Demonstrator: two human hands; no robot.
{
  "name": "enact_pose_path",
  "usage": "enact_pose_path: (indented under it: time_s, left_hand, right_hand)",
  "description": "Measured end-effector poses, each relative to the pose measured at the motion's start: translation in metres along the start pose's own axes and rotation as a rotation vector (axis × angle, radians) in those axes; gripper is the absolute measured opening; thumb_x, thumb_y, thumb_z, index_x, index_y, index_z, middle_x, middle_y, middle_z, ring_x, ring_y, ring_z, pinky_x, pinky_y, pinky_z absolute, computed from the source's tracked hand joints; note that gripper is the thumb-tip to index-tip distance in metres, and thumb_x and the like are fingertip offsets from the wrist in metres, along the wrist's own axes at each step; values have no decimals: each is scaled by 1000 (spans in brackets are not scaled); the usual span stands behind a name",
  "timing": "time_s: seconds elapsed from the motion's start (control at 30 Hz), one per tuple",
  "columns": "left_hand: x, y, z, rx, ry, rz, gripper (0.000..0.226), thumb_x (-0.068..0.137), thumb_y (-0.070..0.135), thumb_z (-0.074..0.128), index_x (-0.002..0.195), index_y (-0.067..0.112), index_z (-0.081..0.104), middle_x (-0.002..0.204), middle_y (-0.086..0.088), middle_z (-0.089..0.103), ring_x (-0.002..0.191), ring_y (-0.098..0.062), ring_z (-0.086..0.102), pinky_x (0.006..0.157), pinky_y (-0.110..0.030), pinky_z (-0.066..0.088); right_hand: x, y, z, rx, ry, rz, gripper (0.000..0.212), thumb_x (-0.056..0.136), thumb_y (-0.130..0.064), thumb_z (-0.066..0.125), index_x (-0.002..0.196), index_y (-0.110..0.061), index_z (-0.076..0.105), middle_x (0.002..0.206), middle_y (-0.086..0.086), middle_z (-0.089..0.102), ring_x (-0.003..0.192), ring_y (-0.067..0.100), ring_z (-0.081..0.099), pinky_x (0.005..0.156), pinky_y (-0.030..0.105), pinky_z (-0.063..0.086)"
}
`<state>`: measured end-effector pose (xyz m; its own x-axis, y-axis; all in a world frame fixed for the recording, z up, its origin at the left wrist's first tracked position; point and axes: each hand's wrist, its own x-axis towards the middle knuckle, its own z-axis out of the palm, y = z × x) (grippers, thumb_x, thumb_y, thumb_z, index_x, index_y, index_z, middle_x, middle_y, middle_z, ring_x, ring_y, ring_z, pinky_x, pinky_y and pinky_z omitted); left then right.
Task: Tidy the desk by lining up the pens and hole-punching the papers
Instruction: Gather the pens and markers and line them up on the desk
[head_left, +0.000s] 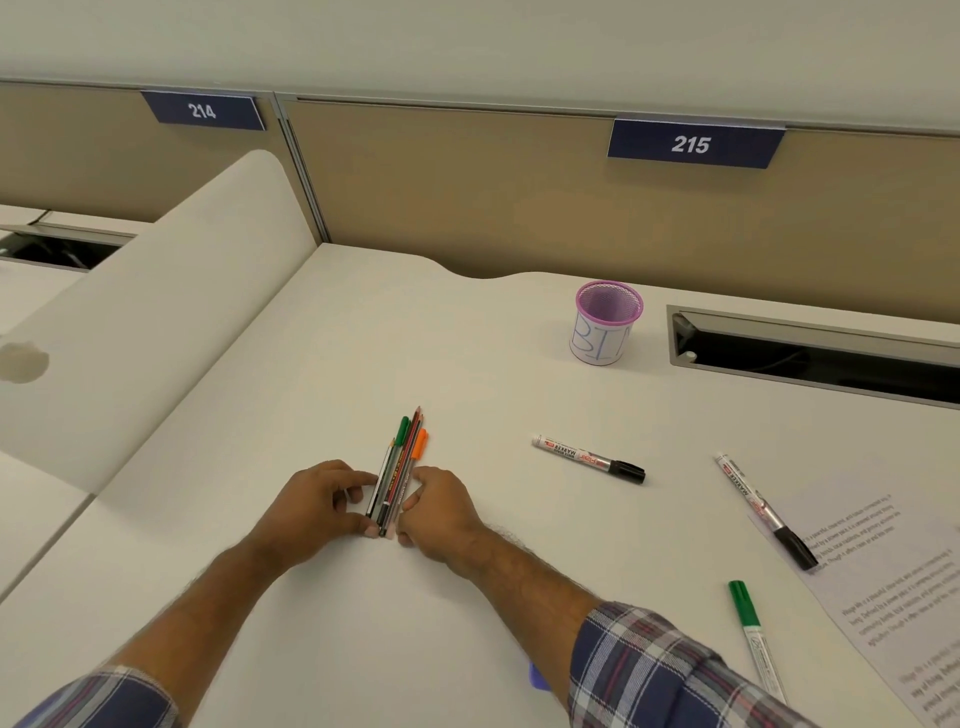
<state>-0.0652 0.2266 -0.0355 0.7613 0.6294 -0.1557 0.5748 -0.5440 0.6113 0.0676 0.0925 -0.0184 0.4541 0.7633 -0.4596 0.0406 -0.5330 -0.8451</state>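
Note:
A bundle of several thin pens and pencils (404, 460), among them a green-capped and an orange-capped one, lies side by side on the white desk (363, 322), tips pointing away from me. My left hand (319, 501) presses its fingertips against the bundle's left side. My right hand (439, 512) presses against its right side, so the bundle sits squeezed between both hands. To the right lie a black-capped marker (587, 457), a second black-capped marker (761, 506) partly on a printed paper (893, 587), and a green-capped marker (750, 629).
A purple mesh cup (608, 322) with a white label stands at the back right. Beside it a cable slot (815, 358) opens in the desk. A white divider panel (156, 332) rises on the left. A small blue object (537, 675) peeks from under my right sleeve.

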Motion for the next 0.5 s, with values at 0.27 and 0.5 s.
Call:
enact_pose_path:
  time_s: [0.27,0.5]
  left_hand:
    - [1,3,3,61,0,14,75,49,44,96,118,31,69,91,13,58,67,-8,54,62,-10,40]
    - [8,7,1,84,-4,37,72,54,42,96,119,27,70,92,13,58,67,-7,52,62,-8,41]
  right_hand:
    - [1,3,9,167,64,88,64,85,8,51,146,-5,37,134,23,56,121,39,58,94,48,55]
    - [2,4,6,207,50,106,61,86,9,53,144,-5,39,127,23,61,109,37,64,85,48,59]
